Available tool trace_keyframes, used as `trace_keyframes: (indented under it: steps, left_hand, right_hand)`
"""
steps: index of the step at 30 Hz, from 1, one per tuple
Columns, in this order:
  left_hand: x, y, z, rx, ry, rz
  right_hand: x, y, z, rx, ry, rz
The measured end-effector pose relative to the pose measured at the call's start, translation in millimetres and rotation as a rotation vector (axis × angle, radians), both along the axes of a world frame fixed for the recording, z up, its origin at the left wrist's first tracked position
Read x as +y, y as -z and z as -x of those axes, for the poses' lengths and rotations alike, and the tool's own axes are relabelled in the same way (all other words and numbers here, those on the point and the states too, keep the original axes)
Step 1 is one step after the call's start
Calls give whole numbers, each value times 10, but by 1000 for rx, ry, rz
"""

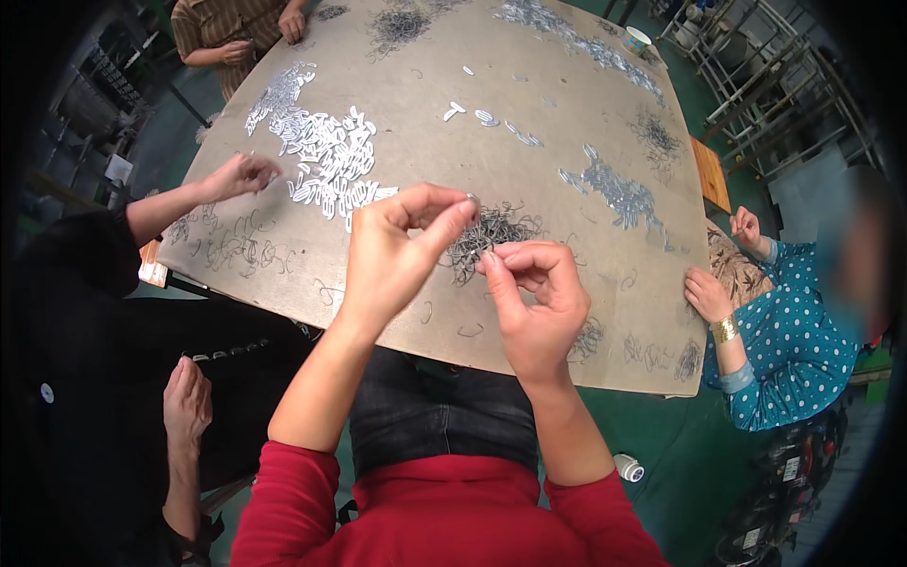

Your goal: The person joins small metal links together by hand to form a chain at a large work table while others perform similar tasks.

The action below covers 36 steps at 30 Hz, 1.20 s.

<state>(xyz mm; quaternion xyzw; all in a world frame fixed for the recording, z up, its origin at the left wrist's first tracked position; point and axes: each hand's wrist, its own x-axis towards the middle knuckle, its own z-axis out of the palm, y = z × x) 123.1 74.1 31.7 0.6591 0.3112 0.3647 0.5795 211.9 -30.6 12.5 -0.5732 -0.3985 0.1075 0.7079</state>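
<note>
My left hand [402,236] is raised above the near part of the table, thumb and forefinger pinched together. A tiny grey bit shows at its fingertips, too small to name. My right hand [543,293] is just right of it and lower, also in a pinch; what it holds, if anything, is hidden by the fingers. Behind and between both hands lies a tangled heap of dark curved wire pieces [505,230]. To the left of my left hand spreads a pile of white oval link-like pieces [331,146].
The large table [453,132] carries silvery pieces [619,194] at right and more dark wire pieces [241,244] at left. A co-worker's hand [241,178] reaches in from the left. Another person in a dotted blue sleeve [784,326] is at the right edge. A third stands at far left.
</note>
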Motion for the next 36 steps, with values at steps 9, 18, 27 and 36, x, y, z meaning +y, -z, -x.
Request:
trace_keyframes:
  steps: [9,18,27,36]
  left_hand:
    - [-265,-47,72,-103,-95,-312]
    - [-185,-52,185,-72,-214,-413]
    - [-126,-84,334,-62,-219,-343]
    - [-124,-60,384,-139,-196,-238]
  right_hand:
    - [64,-24,70,-301,137,-31]
    - [8,274,-611,-108,138,359]
    - [112,1130,-1235,-412,255,1097]
    - [-43,1094,-1234,2,13,687]
